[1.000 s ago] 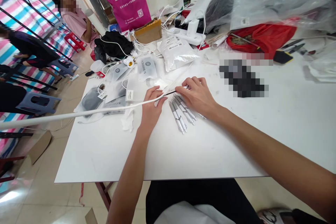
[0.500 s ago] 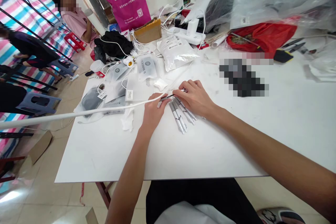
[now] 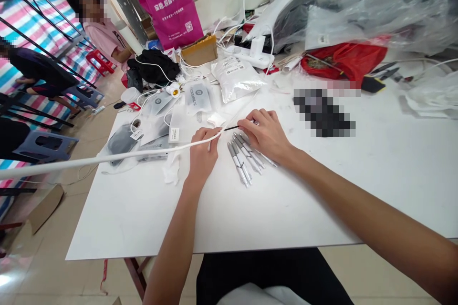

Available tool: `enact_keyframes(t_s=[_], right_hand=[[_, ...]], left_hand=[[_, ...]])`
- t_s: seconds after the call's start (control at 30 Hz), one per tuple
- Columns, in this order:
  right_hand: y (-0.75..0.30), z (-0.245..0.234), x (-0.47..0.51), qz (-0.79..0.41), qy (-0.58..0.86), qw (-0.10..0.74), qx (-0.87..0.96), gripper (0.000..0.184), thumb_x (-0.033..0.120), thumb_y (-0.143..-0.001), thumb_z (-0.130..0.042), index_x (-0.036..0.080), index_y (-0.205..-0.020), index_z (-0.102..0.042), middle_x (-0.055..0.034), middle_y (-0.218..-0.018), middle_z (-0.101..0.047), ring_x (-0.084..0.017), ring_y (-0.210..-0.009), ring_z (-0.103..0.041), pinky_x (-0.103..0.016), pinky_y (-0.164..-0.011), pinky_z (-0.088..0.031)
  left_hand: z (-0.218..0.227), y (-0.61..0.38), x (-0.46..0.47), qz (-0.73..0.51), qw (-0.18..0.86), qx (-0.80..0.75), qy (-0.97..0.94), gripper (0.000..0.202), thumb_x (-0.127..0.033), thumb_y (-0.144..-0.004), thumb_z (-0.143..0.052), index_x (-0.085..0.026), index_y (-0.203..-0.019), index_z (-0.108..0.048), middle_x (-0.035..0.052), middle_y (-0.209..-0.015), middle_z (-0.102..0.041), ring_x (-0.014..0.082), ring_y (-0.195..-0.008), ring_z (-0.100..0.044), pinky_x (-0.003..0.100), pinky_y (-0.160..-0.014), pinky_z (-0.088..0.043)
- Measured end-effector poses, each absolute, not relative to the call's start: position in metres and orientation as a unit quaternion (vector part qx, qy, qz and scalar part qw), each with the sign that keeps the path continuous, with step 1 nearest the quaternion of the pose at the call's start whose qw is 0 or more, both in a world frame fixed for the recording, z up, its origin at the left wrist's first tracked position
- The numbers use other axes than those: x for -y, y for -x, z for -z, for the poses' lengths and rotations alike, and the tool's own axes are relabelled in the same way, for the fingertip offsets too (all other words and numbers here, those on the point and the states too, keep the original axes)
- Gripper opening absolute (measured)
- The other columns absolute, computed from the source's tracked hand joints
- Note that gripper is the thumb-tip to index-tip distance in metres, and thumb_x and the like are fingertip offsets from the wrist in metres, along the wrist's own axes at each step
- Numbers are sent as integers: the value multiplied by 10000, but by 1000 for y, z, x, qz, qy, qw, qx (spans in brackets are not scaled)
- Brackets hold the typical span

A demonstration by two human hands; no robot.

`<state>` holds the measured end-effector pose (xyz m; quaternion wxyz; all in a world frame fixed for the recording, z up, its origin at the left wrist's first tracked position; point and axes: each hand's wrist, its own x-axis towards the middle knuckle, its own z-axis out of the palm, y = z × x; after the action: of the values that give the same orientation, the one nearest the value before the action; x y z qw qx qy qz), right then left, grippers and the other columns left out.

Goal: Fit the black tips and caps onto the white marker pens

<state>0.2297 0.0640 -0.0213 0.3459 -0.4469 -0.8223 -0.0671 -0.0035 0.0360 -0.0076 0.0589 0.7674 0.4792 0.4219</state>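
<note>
My left hand (image 3: 202, 152) rests on the white table (image 3: 272, 209) with fingers curled, pinching one end of a thin black pen refill (image 3: 231, 128). My right hand (image 3: 264, 134) pinches the refill's other end between thumb and fingers. Several grey-and-white pens (image 3: 245, 158) lie in a loose row on the table just under and in front of my right hand. A long white cable (image 3: 107, 157) runs from the left edge of the view across to my left hand's fingers.
Grey packaged pouches (image 3: 157, 119) and a white packet (image 3: 236, 76) lie beyond my hands. A cardboard box (image 3: 199, 49), magenta bag (image 3: 165, 0), red bag (image 3: 343, 59) and clear plastic clutter fill the table's back. A seated person (image 3: 103, 33) and stools (image 3: 46, 145) are at left.
My hands drew together over the pens, then parted slightly with the black refill stretched between them. The camera tipped a little, shifting the scene.
</note>
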Motion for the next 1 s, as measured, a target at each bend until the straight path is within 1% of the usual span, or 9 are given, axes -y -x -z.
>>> enact_keyframes(t_s=[0.07,0.2,0.37,0.53,0.73,0.87,1.0], right_hand=[[-229,22,-64,65,445,346,824,231,248,-1114,-480,251,-1119,-711,-95,-1056,-683,-263,-947,-556,-425,-845,-343],[-228,22,-62,55,443,337,829,217,261,-1115,-492,251,-1133,-708,-91,-1062,-685,-261,-949,-544,-423,-855,-341],[-227,21,-60,22,448,323,833,257,277,-1138,-446,246,-1164,-699,-93,-1091,-692,-253,-955,-554,-416,-871,-346],[-226,21,-60,2,451,325,831,267,299,-1147,-434,242,-1156,-695,-86,-1069,-687,-252,-945,-558,-415,-876,-355],[-228,22,-62,-12,458,327,827,274,308,-1146,-435,243,-1165,-700,-87,-1075,-686,-260,-969,-567,-421,-877,-358],[-229,22,-62,-17,458,324,827,292,304,-1146,-421,240,-1169,-705,-93,-1090,-685,-260,-968,-563,-427,-881,-361],[-229,22,-62,-20,456,326,828,293,300,-1145,-423,237,-1179,-707,-96,-1096,-685,-261,-972,-566,-431,-883,-363]], left_hand=[[8,4,-36,-407,51,-480,-776,282,-319,-1138,-523,-231,-1241,-771,79,-1050,-724,224,-1013,-681,383,-928,-520],[9,4,-36,-396,35,-472,-786,272,-295,-1135,-507,-216,-1226,-750,90,-1058,-716,236,-1019,-654,377,-879,-505],[8,4,-36,-390,-25,-468,-793,192,-274,-1105,-588,-207,-1145,-763,62,-962,-698,216,-943,-642,378,-897,-481],[6,7,-37,-393,-65,-469,-788,155,-291,-1085,-653,-211,-1082,-785,35,-879,-665,195,-871,-610,362,-856,-449],[6,10,-40,-399,-59,-474,-783,187,-343,-1089,-654,-224,-1085,-799,32,-876,-676,194,-871,-609,362,-853,-434],[6,11,-40,-406,-49,-474,-779,181,-331,-1088,-655,-225,-1071,-800,31,-887,-681,194,-875,-605,359,-850,-440],[5,11,-40,-412,-31,-474,-777,183,-341,-1076,-673,-223,-1141,-796,42,-943,-693,202,-918,-618,361,-866,-467]])
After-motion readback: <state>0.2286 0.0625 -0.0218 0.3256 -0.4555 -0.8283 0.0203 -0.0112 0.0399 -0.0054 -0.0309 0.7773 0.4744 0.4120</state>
